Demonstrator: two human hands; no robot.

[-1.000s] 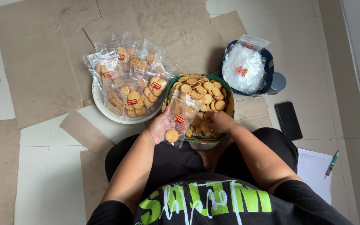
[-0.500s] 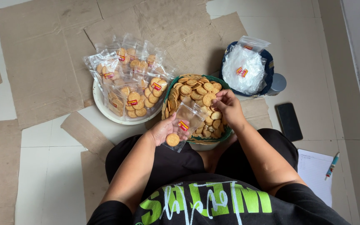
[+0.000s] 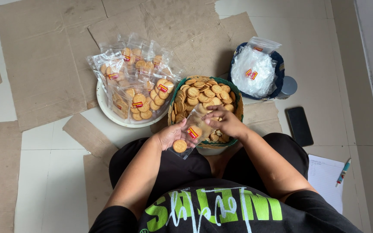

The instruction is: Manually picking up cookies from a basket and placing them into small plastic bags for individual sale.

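My left hand (image 3: 169, 134) holds a small clear plastic bag (image 3: 189, 137) with two round biscuits in it, over my lap. My right hand (image 3: 226, 122) is at the bag's open mouth, fingers closed on a biscuit, just above a green-rimmed basket (image 3: 234, 88) full of round golden biscuits (image 3: 201, 90). To the left, a white plate (image 3: 104, 103) carries several filled, labelled biscuit bags (image 3: 137, 82).
A dark blue container (image 3: 277, 58) of empty clear bags (image 3: 253, 71) stands at the right with a grey lid (image 3: 288, 86) beside it. A black phone (image 3: 299, 126), a paper sheet (image 3: 324, 177) and a pen (image 3: 343, 171) lie on the tile floor. Flattened cardboard (image 3: 44, 56) covers the floor.
My right hand picked up a biscuit from the basket and brought it to the bag's mouth. The bag now tilts lower toward my lap, holding two biscuits.
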